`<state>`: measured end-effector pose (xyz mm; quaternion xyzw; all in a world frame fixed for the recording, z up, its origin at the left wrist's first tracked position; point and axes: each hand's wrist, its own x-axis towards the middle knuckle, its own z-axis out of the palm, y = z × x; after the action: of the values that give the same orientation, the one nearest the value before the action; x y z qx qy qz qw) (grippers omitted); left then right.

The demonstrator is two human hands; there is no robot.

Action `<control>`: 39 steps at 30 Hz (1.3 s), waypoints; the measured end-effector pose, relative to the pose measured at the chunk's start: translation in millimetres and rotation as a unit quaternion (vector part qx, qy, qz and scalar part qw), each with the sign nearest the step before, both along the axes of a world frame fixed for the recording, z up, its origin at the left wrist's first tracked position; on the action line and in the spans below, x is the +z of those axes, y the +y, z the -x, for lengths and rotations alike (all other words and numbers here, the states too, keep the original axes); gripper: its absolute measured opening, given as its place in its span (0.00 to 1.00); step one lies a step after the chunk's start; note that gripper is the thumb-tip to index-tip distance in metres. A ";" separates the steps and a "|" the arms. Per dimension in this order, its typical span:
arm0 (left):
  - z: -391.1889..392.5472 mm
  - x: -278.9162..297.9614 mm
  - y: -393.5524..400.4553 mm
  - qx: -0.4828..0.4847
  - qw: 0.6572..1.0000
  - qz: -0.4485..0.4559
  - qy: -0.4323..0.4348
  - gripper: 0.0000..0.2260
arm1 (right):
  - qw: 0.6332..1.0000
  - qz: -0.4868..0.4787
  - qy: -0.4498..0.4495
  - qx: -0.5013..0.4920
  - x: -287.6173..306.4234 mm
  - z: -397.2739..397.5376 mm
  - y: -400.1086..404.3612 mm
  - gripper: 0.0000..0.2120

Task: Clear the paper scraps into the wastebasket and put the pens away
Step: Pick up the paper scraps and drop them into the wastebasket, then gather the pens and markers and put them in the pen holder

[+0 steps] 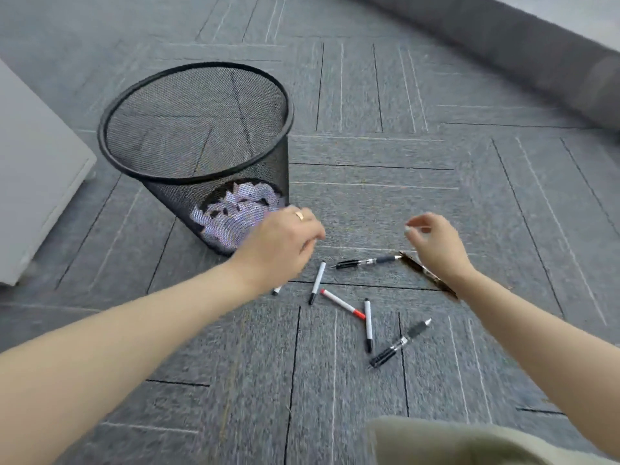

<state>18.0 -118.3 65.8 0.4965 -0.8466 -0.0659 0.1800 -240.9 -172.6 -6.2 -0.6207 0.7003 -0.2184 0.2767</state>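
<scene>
A black mesh wastebasket (281, 95) stands on the carpet at the left, and pale paper scraps (235, 216) show through its mesh at the bottom. Several pens lie between my arms: a black gel pen (365, 262), a white marker with a black cap (317, 282), a red-capped marker (342, 304), another white marker (368, 325) and a second black gel pen (401, 344). My left hand (281, 243) hovers beside the basket with its fingers curled under and its palm hidden. My right hand (432, 239) hovers above the pens, fingers loosely bent and apart, with nothing seen in it.
A flat brown object (419, 268) lies on the carpet, partly under my right wrist. A grey cabinet (37, 169) stands at the left edge. A dark grey padded edge (523, 48) runs along the top right. Pale fabric (469, 444) fills the bottom right corner.
</scene>
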 end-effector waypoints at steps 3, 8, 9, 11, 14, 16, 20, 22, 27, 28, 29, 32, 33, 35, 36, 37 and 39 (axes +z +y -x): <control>19.0 -32.5 10.8 -0.050 0.966 -0.149 -0.205 0.13 | 0.988 -0.117 0.081 -0.055 -49.0 49.9 16.9 0.15; 31.8 -72.2 6.3 0.087 0.908 -0.299 -0.282 0.16 | 0.977 -0.126 0.168 -0.032 -86.9 66.1 38.3 0.20; 38.1 -81.0 5.6 0.084 0.912 -0.282 -0.287 0.16 | 0.977 -0.111 0.179 -0.019 -89.4 67.5 36.7 0.20; 59.1 -100.4 12.4 0.056 0.919 -0.257 -0.293 0.16 | 0.977 -0.083 0.195 0.023 -93.5 70.9 31.7 0.17; 92.1 -122.9 23.3 0.036 0.924 -0.232 -0.300 0.21 | 0.970 -0.068 0.219 0.084 -95.7 77.1 27.9 0.10; 102.2 -131.2 23.7 0.043 0.917 -0.215 -0.334 0.24 | 0.968 -0.078 0.214 0.104 -92.2 78.1 26.9 0.07; 105.8 -144.9 18.6 0.040 0.921 -0.216 -0.321 0.18 | 0.971 -0.185 0.134 0.070 -87.4 81.0 26.1 0.06; 104.1 -146.3 15.6 0.038 0.930 -0.232 -0.282 0.13 | 0.971 -0.214 0.093 0.061 -85.3 81.6 28.3 0.07; 113.4 -148.3 25.2 0.174 0.924 -0.304 -0.150 0.15 | 0.962 -0.144 0.090 0.213 -70.3 60.7 65.0 0.04; 121.5 -150.2 28.9 0.192 0.915 -0.325 -0.140 0.20 | 0.950 -0.126 0.106 0.265 -70.6 57.2 75.4 0.08; 129.9 -152.7 31.7 0.197 0.909 -0.336 -0.146 0.24 | 0.936 -0.115 0.120 0.310 -72.4 55.4 83.8 0.11; 147.5 -159.2 34.9 0.201 0.906 -0.328 -0.178 0.28 | 0.901 -0.110 0.155 0.390 -81.4 58.4 95.4 0.14; 149.3 -160.3 33.4 0.206 0.908 -0.323 -0.170 0.26 | 0.897 -0.106 0.161 0.397 -82.5 60.6 95.9 0.14; 148.7 -158.2 30.7 0.208 0.913 -0.316 -0.155 0.17 | 0.891 -0.087 0.173 0.410 -82.1 63.0 94.6 0.13; 147.5 -156.6 30.1 0.198 0.916 -0.308 -0.164 0.14 | 0.886 -0.085 0.182 0.417 -82.1 63.9 93.5 0.12; 145.4 -155.2 30.7 0.183 0.919 -0.299 -0.180 0.12 | 0.880 -0.090 0.194 0.423 -80.8 64.0 91.8 0.11; 137.2 -151.5 33.6 0.172 0.920 -0.297 -0.188 0.10 | 0.881 -0.106 0.199 0.417 -78.7 65.1 88.1 0.09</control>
<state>-119.1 -84.6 -85.7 0.6686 -0.7077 -0.1881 -0.1294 -305.9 -84.6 -84.9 -0.8523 0.4366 0.1212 0.2613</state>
